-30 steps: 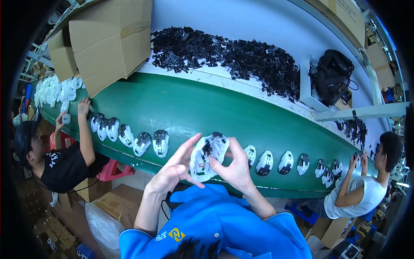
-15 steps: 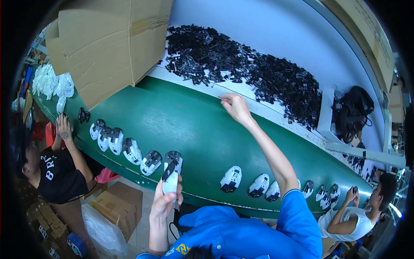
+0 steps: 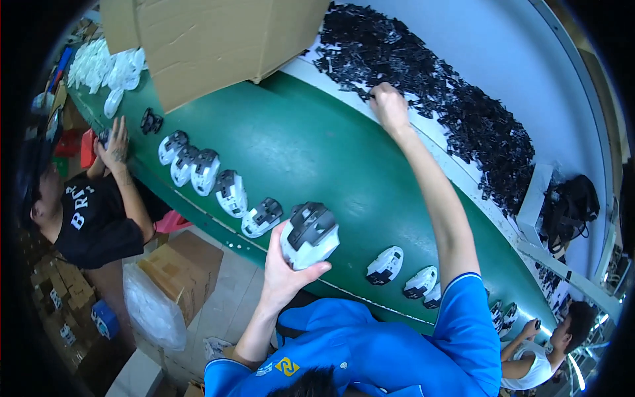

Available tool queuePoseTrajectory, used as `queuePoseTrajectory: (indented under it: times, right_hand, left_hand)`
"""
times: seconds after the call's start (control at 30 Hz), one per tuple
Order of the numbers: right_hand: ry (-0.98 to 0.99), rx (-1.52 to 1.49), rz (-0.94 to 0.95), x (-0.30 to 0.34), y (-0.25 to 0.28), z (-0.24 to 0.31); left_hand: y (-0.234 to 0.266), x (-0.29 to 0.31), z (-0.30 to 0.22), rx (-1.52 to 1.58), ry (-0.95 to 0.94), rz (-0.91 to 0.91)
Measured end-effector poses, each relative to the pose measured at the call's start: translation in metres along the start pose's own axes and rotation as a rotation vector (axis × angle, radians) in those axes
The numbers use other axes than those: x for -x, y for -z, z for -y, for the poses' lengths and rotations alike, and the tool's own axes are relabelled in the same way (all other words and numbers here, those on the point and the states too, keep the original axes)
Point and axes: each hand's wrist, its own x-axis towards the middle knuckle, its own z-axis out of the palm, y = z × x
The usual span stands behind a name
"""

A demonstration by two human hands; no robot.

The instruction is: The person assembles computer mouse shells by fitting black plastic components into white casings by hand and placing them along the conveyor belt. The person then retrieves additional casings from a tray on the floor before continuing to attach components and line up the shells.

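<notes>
My left hand (image 3: pixel 286 281) grips a white plastic housing with a dark grey top part (image 3: pixel 309 233), held above the near edge of the green table (image 3: pixel 311 145). Its thumb presses along the lower edge of the shell. At the table's far side my right hand (image 3: pixel 390 109) touches the near edge of a heap of small black plastic parts (image 3: pixel 423 63). Those fingers are pinched together; whatever is between them cannot be made out. Several similar white-and-dark housings (image 3: pixel 230 193) lie in a row left of my left hand. More housings (image 3: pixel 385 264) lie to the right.
A big cardboard box (image 3: pixel 218 46) stands at the far left of the table. Behind it are white plastic pieces (image 3: pixel 99 66). One co-worker (image 3: pixel 86 212) sits at the left, another (image 3: pixel 542 347) at the far right. A white tray with black items (image 3: pixel 562 212) is beyond the heap.
My right hand has reached farther, to the black heap, and its fingers have closed. My left hand has come up, with the dark top of a housing now plainly in view. The whole view has shifted.
</notes>
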Motion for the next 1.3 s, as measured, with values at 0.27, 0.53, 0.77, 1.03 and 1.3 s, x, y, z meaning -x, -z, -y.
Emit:
queuePoseTrajectory:
  times: [0.27, 0.53, 0.77, 1.03, 1.3]
  right_hand:
    - [0.037, 0.165, 0.031, 0.004, 0.002, 0.008]
    - [-0.257, -0.17, -0.198, -0.001, 0.029, 0.004]
    - [-0.872, -1.991, 0.056, 0.037, 0.086, -0.038]
    - [-0.496, -2.402, 0.234, 0.239, 0.245, 0.153]
    - [-0.432, -2.149, 0.333, 0.291, 0.306, 0.173]
  left_hand:
    - [0.012, 0.008, -0.009, 0.002, -0.027, 0.05]
    - [0.012, 0.021, -0.015, 0.178, 0.002, 0.079]
    - [-0.003, 0.038, -0.024, -0.326, -0.276, -0.073]
    - [-0.063, 0.062, -0.035, -0.773, -0.829, -0.224]
    - [-0.082, 0.122, -0.034, -0.207, -0.356, 0.388]
